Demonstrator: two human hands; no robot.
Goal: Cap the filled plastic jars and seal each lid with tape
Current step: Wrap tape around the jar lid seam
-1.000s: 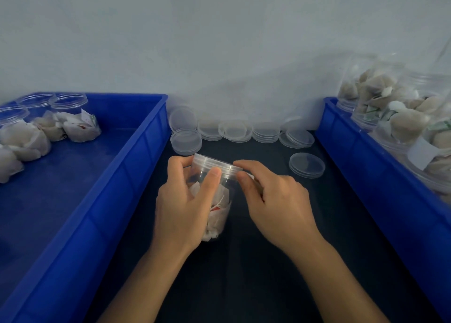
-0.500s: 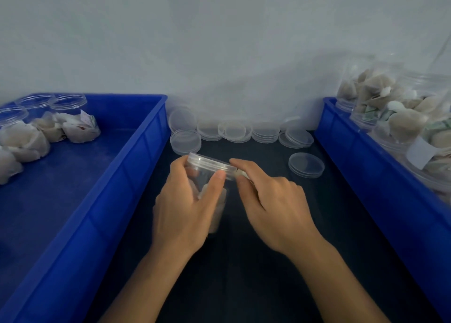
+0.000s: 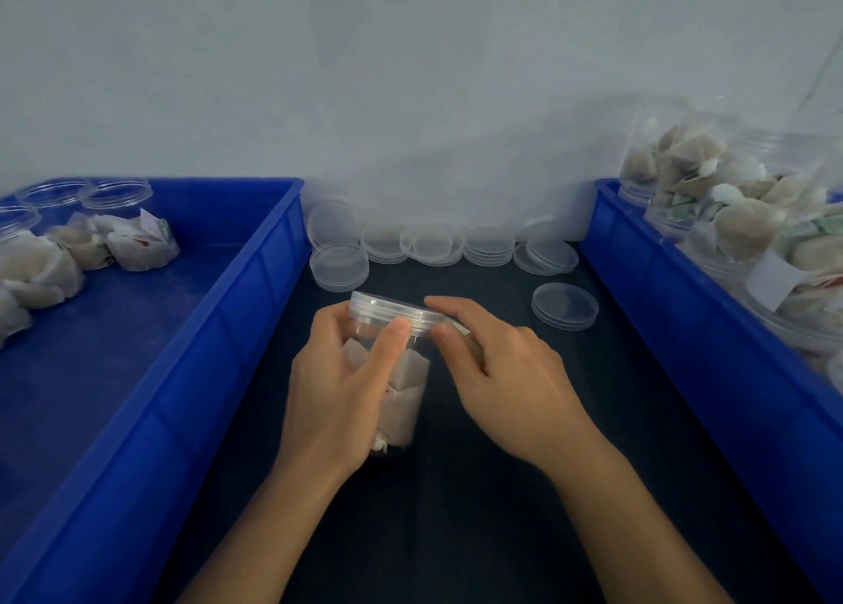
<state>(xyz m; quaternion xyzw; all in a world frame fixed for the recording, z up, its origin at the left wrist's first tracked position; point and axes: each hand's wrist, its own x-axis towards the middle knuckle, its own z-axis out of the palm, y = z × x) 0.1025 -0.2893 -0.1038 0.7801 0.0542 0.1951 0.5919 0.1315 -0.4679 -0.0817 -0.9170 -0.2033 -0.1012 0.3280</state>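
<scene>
Between your hands, your left hand (image 3: 337, 389) hugs the jar (image 3: 401, 398) steady so your right hand (image 3: 497, 375) fingers can pinch its lid (image 3: 392, 314)

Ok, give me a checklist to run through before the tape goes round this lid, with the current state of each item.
1. Lid on the jar: ok, it sits on the mouth, though tilted with the jar.
2. Jar filled: ok, pale packets show through the wall.
3. Jar held steady: ok, the left hand grips its body, thumb on the lid's rim.
4. Right hand at the lid: ok, fingertips pinch at its right edge.
5. Tape ready: cannot tell; something pale sits by the right fingers, but no roll shows.
6. Lid fully seated: cannot tell.
</scene>
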